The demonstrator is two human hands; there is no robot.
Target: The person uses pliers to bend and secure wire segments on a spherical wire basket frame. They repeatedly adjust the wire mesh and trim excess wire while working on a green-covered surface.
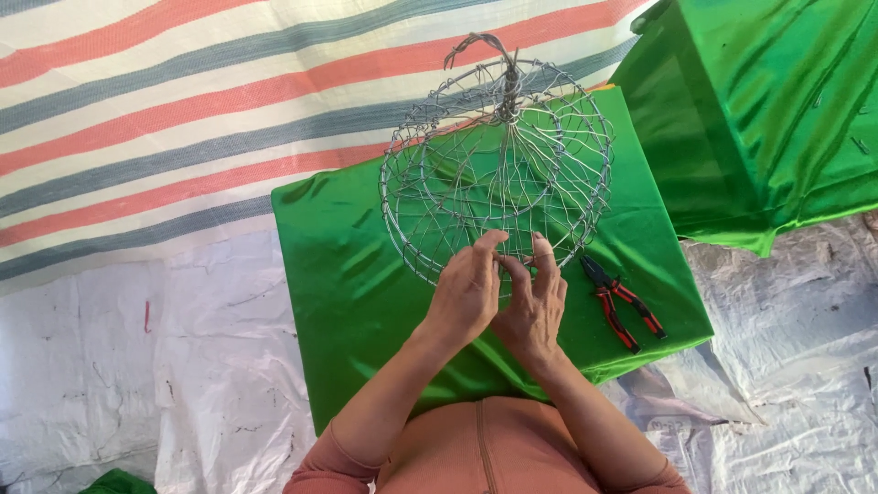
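- The wire basket stood on the green-draped table, its woven round body already shaped, a twisted stem rising at twelve o'clock.
- Nearest us, our left hand and right hand met at the basket's six o'clock rim, fingertips pinching wire there; we judged this edge unfinished.
- The red-handled pliers lay untouched at four o'clock.
- Farther off, a second green cloth lay at two o'clock, striped tarp at ten.
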